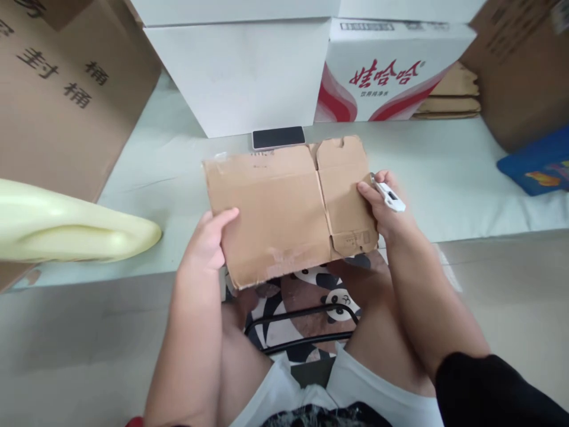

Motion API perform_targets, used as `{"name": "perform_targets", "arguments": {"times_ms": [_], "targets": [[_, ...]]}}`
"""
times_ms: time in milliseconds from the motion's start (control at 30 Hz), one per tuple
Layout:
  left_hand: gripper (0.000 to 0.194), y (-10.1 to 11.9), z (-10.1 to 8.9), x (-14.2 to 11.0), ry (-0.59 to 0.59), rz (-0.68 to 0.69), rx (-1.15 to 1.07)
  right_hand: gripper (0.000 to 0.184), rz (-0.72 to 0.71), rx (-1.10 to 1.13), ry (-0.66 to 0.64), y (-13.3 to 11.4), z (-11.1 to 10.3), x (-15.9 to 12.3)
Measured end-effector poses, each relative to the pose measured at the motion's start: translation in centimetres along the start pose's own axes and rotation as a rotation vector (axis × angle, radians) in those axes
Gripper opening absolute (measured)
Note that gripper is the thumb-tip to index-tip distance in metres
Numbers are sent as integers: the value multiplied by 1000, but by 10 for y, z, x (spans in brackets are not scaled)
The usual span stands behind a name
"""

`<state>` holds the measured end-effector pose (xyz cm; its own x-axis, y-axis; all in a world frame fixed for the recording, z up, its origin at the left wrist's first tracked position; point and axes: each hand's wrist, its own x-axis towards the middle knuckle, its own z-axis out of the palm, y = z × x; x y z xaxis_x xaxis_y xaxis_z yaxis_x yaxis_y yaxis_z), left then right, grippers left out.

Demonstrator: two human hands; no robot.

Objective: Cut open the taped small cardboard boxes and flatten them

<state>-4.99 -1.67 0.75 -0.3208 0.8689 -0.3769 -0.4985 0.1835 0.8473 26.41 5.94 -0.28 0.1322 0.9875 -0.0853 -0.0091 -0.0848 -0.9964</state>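
A flattened brown cardboard box (284, 207) is held up in front of me, over my lap. My left hand (208, 240) grips its lower left edge, thumb on the front face. My right hand (384, 204) holds the box's right edge with the thumb pressed on the cardboard, and the same hand also clasps a small white utility knife (391, 196) that sticks out to the right. The fingers of both hands are closed around the cardboard.
A dark phone (278, 137) lies behind the cardboard on the pale mat (466, 178). White boxes (249, 71) and a red-printed carton (391, 71) stand at the back. Brown cartons (57, 95) flank both sides; a pale yellow plastic part (66, 228) juts in left, a blue item (537, 160) lies right.
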Motion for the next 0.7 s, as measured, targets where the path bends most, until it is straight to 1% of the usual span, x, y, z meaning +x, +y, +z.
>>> {"name": "perform_targets", "arguments": {"times_ms": [67, 100, 167, 267, 333, 433, 500, 533, 567, 633, 700], "targets": [[36, -3, 0, 1, -52, 15, 72, 54, -12, 33, 95, -4, -11, -2], [40, -3, 0, 1, -80, 42, 75, 54, -5, 35, 113, -5, -18, -4], [46, -2, -2, -1, -142, 46, 72, 56, 59, 14, 69, -6, -37, -15], [52, 1, -5, -6, -293, -77, 145, 57, 228, -21, -73, -2, -69, -47], [55, 1, -5, -10, -403, -159, 209, 58, 278, -43, -96, 2, -87, -75], [57, -4, 3, -15, -512, -201, 266, 56, 333, -91, -124, 8, -103, -115], [53, -12, 13, -17, -551, -217, 289, 55, 356, -112, -133, 8, -109, -135], [51, -16, 18, -18, -545, -224, 297, 56, 361, -115, -117, 6, -114, -142], [48, -20, 24, -19, -505, -218, 302, 58, 363, -113, -82, 2, -120, -146], [45, -26, 35, -20, -349, -168, 305, 59, 365, -108, 37, -10, -140, -149], [42, -29, 44, -22, -197, -102, 317, 55, 307, -109, 176, -27, -168, -143]]}}
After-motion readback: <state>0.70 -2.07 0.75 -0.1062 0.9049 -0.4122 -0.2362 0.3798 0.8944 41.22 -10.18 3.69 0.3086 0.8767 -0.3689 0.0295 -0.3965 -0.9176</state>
